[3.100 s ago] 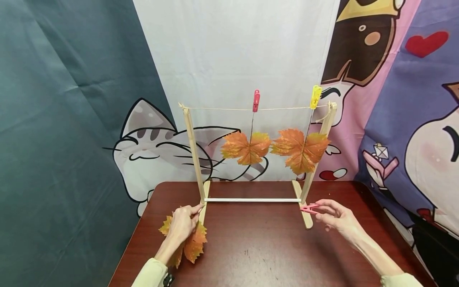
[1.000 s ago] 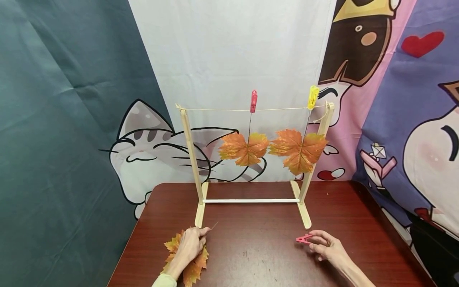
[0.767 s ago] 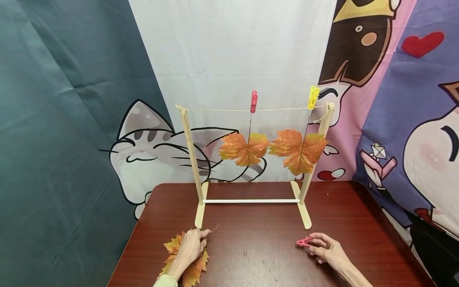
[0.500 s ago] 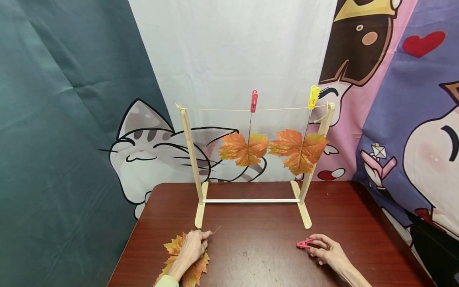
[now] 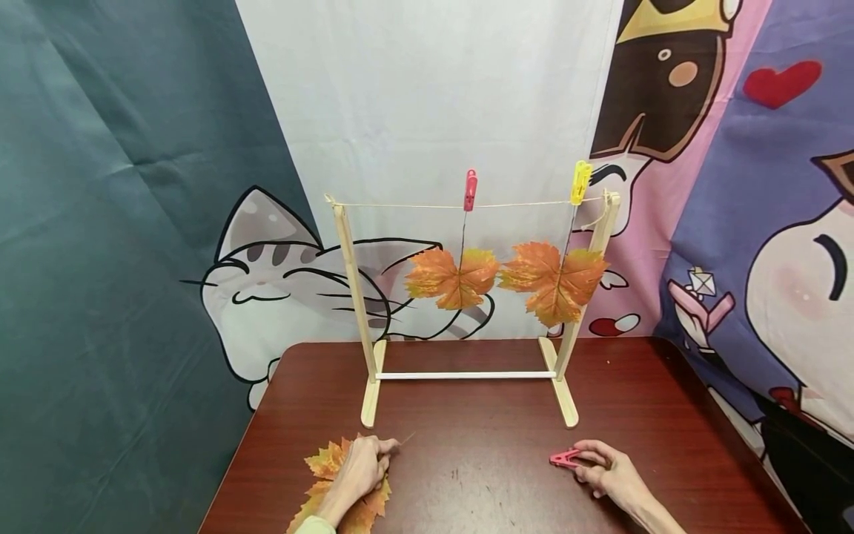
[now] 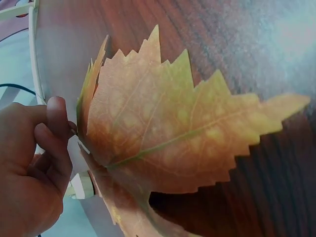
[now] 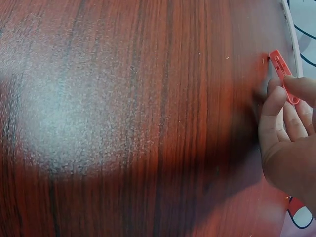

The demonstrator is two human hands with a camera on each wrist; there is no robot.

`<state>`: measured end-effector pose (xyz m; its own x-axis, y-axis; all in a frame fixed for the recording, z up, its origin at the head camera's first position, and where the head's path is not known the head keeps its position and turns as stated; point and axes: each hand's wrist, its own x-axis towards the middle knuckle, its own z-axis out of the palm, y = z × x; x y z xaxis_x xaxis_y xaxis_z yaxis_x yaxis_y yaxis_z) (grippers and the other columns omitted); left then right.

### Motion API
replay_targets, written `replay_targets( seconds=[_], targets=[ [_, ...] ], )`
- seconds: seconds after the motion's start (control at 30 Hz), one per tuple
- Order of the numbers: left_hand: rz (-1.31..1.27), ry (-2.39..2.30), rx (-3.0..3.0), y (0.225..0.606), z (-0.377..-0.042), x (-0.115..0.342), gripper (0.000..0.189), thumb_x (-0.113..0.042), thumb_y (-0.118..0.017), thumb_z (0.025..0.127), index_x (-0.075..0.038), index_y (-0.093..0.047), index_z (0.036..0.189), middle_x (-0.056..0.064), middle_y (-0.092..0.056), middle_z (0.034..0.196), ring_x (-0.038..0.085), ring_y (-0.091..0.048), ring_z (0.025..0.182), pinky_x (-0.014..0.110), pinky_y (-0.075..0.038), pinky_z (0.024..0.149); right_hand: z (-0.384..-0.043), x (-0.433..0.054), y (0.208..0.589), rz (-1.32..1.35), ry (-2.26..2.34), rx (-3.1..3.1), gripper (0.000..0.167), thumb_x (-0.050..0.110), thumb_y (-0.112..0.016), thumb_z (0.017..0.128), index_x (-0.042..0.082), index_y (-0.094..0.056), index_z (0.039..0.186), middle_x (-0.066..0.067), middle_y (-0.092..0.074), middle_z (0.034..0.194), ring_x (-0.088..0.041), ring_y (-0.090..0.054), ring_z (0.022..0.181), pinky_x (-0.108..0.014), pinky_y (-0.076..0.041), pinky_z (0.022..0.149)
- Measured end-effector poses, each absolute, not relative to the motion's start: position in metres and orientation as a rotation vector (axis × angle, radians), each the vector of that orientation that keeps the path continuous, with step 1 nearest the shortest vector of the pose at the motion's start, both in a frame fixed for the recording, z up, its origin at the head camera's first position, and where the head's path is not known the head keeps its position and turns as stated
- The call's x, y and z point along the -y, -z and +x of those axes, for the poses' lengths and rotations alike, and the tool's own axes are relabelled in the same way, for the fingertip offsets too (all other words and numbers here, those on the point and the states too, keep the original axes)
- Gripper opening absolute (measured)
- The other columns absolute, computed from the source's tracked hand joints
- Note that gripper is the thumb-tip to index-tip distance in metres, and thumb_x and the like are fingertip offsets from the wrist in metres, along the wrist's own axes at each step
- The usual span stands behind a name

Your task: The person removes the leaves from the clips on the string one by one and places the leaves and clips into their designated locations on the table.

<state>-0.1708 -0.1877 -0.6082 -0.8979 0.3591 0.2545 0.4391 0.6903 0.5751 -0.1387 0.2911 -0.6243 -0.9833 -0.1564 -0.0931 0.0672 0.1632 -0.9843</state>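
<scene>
My left hand [image 5: 360, 471] pinches the thin stem of an orange-yellow artificial maple leaf [image 6: 163, 123] low over the table at the front left. The hand covers part of that leaf in the head view. At the front right, my right hand [image 5: 615, 475] holds a red clothespin [image 5: 565, 458] between thumb and fingers, its tip pointing left. Behind them, a cord [image 5: 400, 205] runs between two wooden posts. From it hang a leaf [image 5: 454, 278] under a red clothespin [image 5: 470, 190] and another leaf [image 5: 555, 282] under a yellow clothespin [image 5: 580, 183].
The wooden stand [image 5: 353, 289] rests on two flat feet joined by a white rod [image 5: 467, 375]. Its feet sit toward the back of the dark red table [image 5: 467, 445]. A printed cloth backdrop [image 5: 434, 96] hangs right behind the table.
Both hands have drawn back from the stand's feet toward the near edge, still holding the leaf and the red clothespin. In the last second they moved only slightly. The hung leaves stay put.
</scene>
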Motion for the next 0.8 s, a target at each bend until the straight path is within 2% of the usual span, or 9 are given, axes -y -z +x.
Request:
replay_targets(
  seconds=[0.13, 0.43, 0.57, 0.7, 0.8],
  targets=[
    [-0.675, 0.991, 2.793, 0.6116, -0.1703, 0.1865, 0.034, 0.013, -0.064, 0.079, -0.012, -0.078, 0.098, -0.016, -0.047, 0.056, -0.011, -0.038, 0.035, 0.012, -0.033, 0.034, -0.138, -0.2899, 0.6258, -0.073, 1.911, -2.288, 0.043, -0.007, -0.069, 0.087, -0.019, -0.049, 0.123, -0.03, -0.064, 0.114, -0.015, -0.068, 0.073, -0.03, -0.05, 0.047],
    [-0.639, 1.032, 2.868, 0.617, -0.1702, 0.1835, 0.034, 0.013, -0.063, 0.079, -0.012, -0.077, 0.096, -0.021, -0.043, 0.048, -0.01, -0.039, 0.033, 0.012, -0.032, 0.032, -0.1366, -0.2874, 0.6247, -0.048, 1.861, -2.347, 0.045, -0.007, -0.073, 0.084, -0.018, -0.053, 0.122, -0.027, -0.066, 0.11, -0.013, -0.061, 0.059, -0.03, -0.049, 0.045],
    [-0.638, 1.034, 2.856, 0.617, -0.1699, 0.182, 0.035, 0.014, -0.063, 0.077, -0.012, -0.078, 0.095, -0.02, -0.043, 0.048, -0.01, -0.038, 0.033, 0.012, -0.032, 0.032, -0.1358, -0.2865, 0.6228, -0.036, 1.848, -2.363, 0.045, -0.007, -0.074, 0.083, -0.017, -0.054, 0.122, -0.026, -0.067, 0.11, -0.012, -0.059, 0.057, -0.03, -0.049, 0.045],
    [-0.643, 1.023, 2.842, 0.6169, -0.169, 0.1816, 0.035, 0.015, -0.063, 0.076, -0.01, -0.078, 0.095, -0.014, -0.045, 0.057, -0.01, -0.039, 0.035, 0.013, -0.035, 0.035, -0.1351, -0.286, 0.6221, -0.054, 1.816, -2.421, 0.045, -0.005, -0.077, 0.081, -0.016, -0.057, 0.12, -0.025, -0.067, 0.108, -0.01, -0.056, 0.055, -0.03, -0.049, 0.043],
    [-0.65, 0.957, 2.835, 0.6176, -0.1693, 0.1817, 0.033, 0.013, -0.066, 0.075, -0.01, -0.079, 0.095, -0.01, -0.049, 0.065, -0.008, -0.042, 0.046, 0.015, -0.038, 0.042, -0.1353, -0.2863, 0.6229, -0.069, 1.775, -2.485, 0.044, -0.003, -0.08, 0.079, -0.013, -0.061, 0.117, -0.02, -0.069, 0.105, -0.009, -0.055, 0.053, -0.03, -0.049, 0.042]
  ],
)
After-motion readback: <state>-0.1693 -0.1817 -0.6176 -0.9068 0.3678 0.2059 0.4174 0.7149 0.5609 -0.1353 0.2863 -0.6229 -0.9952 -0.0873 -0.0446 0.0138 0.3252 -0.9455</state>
